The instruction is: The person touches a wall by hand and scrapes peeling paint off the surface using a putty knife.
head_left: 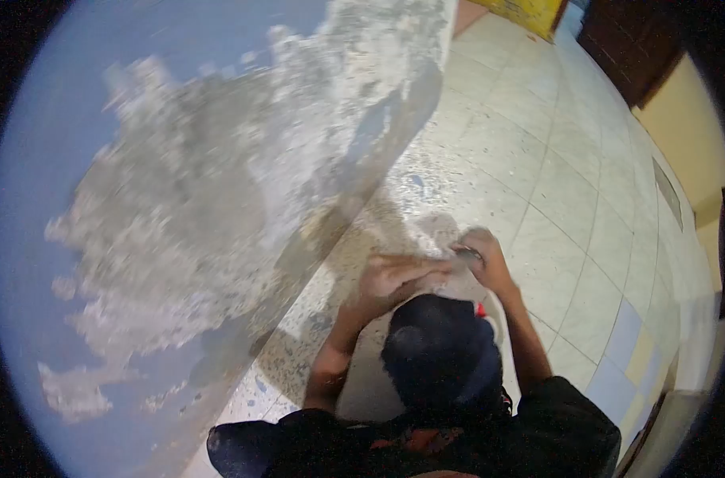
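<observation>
My left hand [398, 273] reaches across in front of me, its blurred fingers stretched out toward my right hand [482, 256]. The fingers of the right hand are curled round a small dark object [467, 253] whose kind I cannot make out. The left fingertips are close to it; blur hides whether they touch. Just beyond the hands is a pale, whitish patch [436, 227], too smeared to name. Below them a large dark rounded shape [442, 350] fills the lower middle, with a small red spot [480, 309] at its edge.
A blue wall [35, 263] with a large area of peeled grey-white plaster [195, 183] rises at the left. Paint flakes [414, 183] litter the tiled floor [569, 239] along its base. A yellow object [538, 14] and a dark brown door-like panel [629, 48] stand at the far end.
</observation>
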{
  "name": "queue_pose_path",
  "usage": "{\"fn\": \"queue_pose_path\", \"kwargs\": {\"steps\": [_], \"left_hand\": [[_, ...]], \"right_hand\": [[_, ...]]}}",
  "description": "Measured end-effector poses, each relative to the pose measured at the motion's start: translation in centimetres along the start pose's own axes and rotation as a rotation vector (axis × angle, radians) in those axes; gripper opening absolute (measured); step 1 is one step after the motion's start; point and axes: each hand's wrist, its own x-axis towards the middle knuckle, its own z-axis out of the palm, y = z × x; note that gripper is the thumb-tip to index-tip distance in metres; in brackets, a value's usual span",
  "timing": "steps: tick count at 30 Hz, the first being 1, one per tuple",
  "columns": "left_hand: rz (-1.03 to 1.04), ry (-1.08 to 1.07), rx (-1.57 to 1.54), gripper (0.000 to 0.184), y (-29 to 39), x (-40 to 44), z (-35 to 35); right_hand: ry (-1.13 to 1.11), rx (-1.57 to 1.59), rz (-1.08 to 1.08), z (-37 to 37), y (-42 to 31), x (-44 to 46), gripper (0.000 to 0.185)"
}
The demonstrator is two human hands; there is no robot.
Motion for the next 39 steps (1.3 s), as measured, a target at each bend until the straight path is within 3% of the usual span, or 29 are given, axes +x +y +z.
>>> {"fn": "queue_pose_path", "kwargs": {"steps": [1, 3, 5, 7, 9, 11, 13, 14, 16, 20, 22, 23, 25, 27, 28, 30, 35, 37, 38, 39], "left_hand": [[0.002, -0.025, -0.022, 0.021, -0.6, 0.6, 1.0], [-0.126, -0.022, -0.259, 0.019, -1.7, 0.6, 1.8], [-0.110, -0.056, -0.184, 0.017, -4.0, 1.8, 1.1], [-0.183, -0.134, -0.019, 0.015, -4.9, 2.6, 0.6], [-0.275, -0.204, 0.061, 0.013, -4.8, 4.1, 0.2], [0.066, -0.424, 0.741, 0.013, -5.0, 5.4, -0.2], [0.072, -0.521, 0.879, 0.013, -5.4, 5.8, -2.0], [0.064, -0.523, 0.884, 0.013, -5.2, 6.1, -2.5], [-0.189, -0.382, 0.952, 0.013, -4.3, 6.4, -3.4], [-0.318, -0.205, 1.082, 0.016, -3.2, 3.2, -3.1], [-0.397, 0.126, 1.367, 0.021, -1.5, 1.8, -2.8], [-0.387, 0.103, 1.380, 0.021, -1.3, 2.1, -2.7], [-0.384, 0.584, 1.505, 0.024, -0.2, 2.6, -0.8], [-0.397, 0.540, 1.490, 0.029, 1.7, 3.8, -0.9], [-0.337, 0.475, 1.639, 0.034, 2.7, 4.8, -2.3], [-0.209, 0.393, 1.822, 0.046, 5.0, 5.9, -7.0], [-0.138, 0.313, 2.199, 0.054, 13.7, 7.1, -17.8], [-0.012, 0.109, 2.269, 0.058, 15.5, 6.5, -20.6], [0.130, 0.060, 2.269, 0.061, 15.2, 6.6, -20.4], [0.145, 0.070, 2.278, 0.061, 15.1, 7.0, -20.2]], "right_hand": [[0.080, -0.037, 0.119, 0.0, 2.6, -3.8, 0.019], [0.612, 0.170, 0.331, 1.2, 6.3, -13.1, 0.023], [0.772, -0.210, 0.495, -0.1, 8.3, -21.8, 0.031], [0.987, -0.196, 0.741, -0.9, 7.2, -25.6, 0.040], [0.924, -0.332, 0.804, -1.7, 7.6, -29.5, 0.044], [0.852, -0.464, 0.865, -2.4, 9.0, -31.6, 0.048], [0.682, -0.746, 0.871, -2.3, 10.5, -32.5, 0.052], [0.778, -0.625, 0.953, -2.1, 10.8, -32.6, 0.052], [0.728, -0.600, 0.962, -2.8, 9.8, -31.9, 0.052], [0.696, -0.622, 0.996, -4.3, 8.9, -29.5, 0.050], [0.671, -0.580, 1.032, -4.8, 9.4, -30.3, 0.050], [0.668, -0.546, 1.077, -4.2, 9.0, -30.5, 0.050], [0.666, -0.482, 1.108, -4.9, 8.5, -29.9, 0.049], [0.708, -0.476, 1.080, -4.5, 8.9, -30.3, 0.049], [0.657, -0.538, 1.128, -4.3, 9.3, -30.8, 0.048], [0.597, -0.583, 1.184, -4.2, 9.3, -30.4, 0.048], [0.521, -0.658, 1.234, -4.5, 9.4, -30.1, 0.050], [0.487, -0.672, 1.226, -4.5, 9.5, -30.5, 0.049], [0.495, -0.660, 1.239, -4.5, 9.7, -30.7, 0.050], [0.516, -0.650, 1.255, -4.2, 9.7, -30.3, 0.053]]}}
